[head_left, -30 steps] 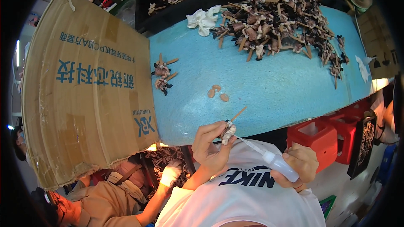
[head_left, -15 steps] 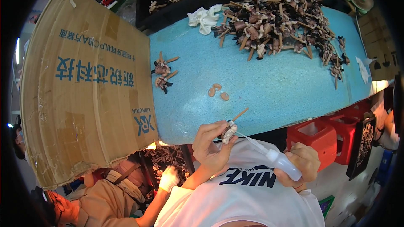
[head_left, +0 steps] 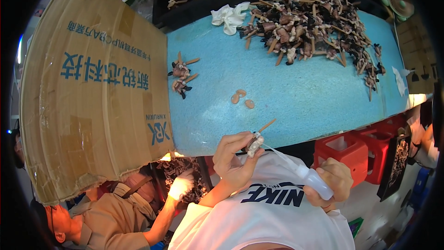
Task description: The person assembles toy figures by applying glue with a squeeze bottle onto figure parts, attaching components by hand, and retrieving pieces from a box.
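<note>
My left hand [head_left: 232, 161] pinches a small painted figurine [head_left: 254, 145] just over the near edge of the blue-topped table [head_left: 314, 95]. A wooden stick juts up and right from the figurine. My right hand [head_left: 336, 179] is wrapped round a translucent white squeeze bottle [head_left: 318, 186]. The bottle's long thin nozzle points up and left, its tip at or very close to the figurine; contact is too fine to tell. Beyond my hands lie three small tan oval pieces [head_left: 249, 104]. A couple of similar figurines [head_left: 180, 70] rest at the table's left side.
A heap of figurines on sticks [head_left: 296, 30] covers the far right of the table, beside a crumpled white cloth [head_left: 230, 17]. A large cardboard sheet [head_left: 92, 104] borders the left. Red stools [head_left: 340, 150] stand at right. At lower left, a co-worker's hand [head_left: 181, 184] is over a dark tray of parts.
The view has shifted slightly. My hands keep nearly the same hold on the figurine and the bottle. The co-worker's hand and head have moved a little at lower left.
</note>
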A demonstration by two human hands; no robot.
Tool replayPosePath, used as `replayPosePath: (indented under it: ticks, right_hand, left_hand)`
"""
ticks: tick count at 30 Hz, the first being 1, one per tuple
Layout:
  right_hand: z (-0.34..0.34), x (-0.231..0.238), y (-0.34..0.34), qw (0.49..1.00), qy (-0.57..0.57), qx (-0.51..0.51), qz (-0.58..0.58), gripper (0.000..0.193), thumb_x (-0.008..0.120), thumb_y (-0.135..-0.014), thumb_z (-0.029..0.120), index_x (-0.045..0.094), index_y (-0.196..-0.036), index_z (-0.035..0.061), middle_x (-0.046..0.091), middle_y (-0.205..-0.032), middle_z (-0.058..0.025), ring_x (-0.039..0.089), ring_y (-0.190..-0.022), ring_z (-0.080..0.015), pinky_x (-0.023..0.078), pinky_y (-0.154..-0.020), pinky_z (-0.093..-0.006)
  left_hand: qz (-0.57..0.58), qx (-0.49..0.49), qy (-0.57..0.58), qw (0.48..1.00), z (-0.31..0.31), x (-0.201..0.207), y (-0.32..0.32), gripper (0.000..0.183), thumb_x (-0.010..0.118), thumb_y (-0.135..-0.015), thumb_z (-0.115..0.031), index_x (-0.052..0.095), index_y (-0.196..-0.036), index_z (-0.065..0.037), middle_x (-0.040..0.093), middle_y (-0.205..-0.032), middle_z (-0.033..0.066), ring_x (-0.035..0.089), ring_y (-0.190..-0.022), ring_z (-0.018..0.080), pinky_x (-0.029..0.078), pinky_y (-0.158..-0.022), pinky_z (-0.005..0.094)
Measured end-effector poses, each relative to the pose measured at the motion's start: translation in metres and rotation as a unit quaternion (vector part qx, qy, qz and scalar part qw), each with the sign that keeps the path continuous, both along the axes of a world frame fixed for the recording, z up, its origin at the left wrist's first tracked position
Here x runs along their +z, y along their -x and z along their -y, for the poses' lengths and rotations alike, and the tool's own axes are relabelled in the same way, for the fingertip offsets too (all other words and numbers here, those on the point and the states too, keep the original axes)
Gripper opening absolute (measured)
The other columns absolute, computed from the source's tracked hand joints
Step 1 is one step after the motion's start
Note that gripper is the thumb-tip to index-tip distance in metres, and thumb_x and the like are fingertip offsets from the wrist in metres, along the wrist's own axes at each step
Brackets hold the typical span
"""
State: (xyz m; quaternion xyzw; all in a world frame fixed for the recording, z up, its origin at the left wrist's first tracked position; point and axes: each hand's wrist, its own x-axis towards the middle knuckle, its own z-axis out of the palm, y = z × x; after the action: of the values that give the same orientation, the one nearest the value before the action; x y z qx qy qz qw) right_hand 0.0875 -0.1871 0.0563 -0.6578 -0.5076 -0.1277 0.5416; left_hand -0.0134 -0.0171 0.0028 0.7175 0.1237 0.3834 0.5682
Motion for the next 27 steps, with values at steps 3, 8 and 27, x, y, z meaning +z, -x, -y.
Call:
replayPosePath:
  ticks: [3,8,27]
  right_hand:
    - [-0.0012,-0.0028,0.0015,1.0,-0.007,-0.008,0.004,0.034,0.069,-0.067,0.02,0.053,-0.082,-0.0062,0.048,-0.052,-0.0095,0.04,-0.036,-0.017,0.034,-0.034,-0.0277]
    - [0.0043,-0.0015,0.0004,1.0,0.011,0.005,0.02,0.033,0.068,-0.066,0.018,0.052,-0.081,-0.0062,0.05,-0.055,-0.0102,0.04,-0.036,-0.0168,0.033,-0.033,-0.0274]
    - [0.0024,-0.0011,0.0042,0.999,0.005,0.049,-0.003,0.042,0.081,-0.061,0.018,0.057,-0.086,-0.004,0.049,-0.055,-0.0075,0.044,-0.041,-0.0165,0.03,-0.034,-0.0245]
  left_hand:
    - [-0.004,0.001,0.004,1.0,0.0,0.0021,0.0001,0.033,0.066,-0.073,0.008,0.056,-0.104,0.003,0.054,-0.096,0.0138,0.062,-0.084,0.0242,0.055,-0.074,0.035]
    - [0.018,0.039,0.035,0.998,0.0017,-0.0006,-0.0018,0.034,0.073,-0.066,0.006,0.061,-0.098,0.002,0.062,-0.093,0.0155,0.061,-0.079,0.018,0.05,-0.064,0.0236]
    - [-0.003,-0.002,0.017,1.0,0.0016,0.0009,0.0009,0.036,0.065,-0.07,0.011,0.057,-0.104,0.004,0.056,-0.096,0.0146,0.063,-0.082,0.0231,0.053,-0.073,0.0314]
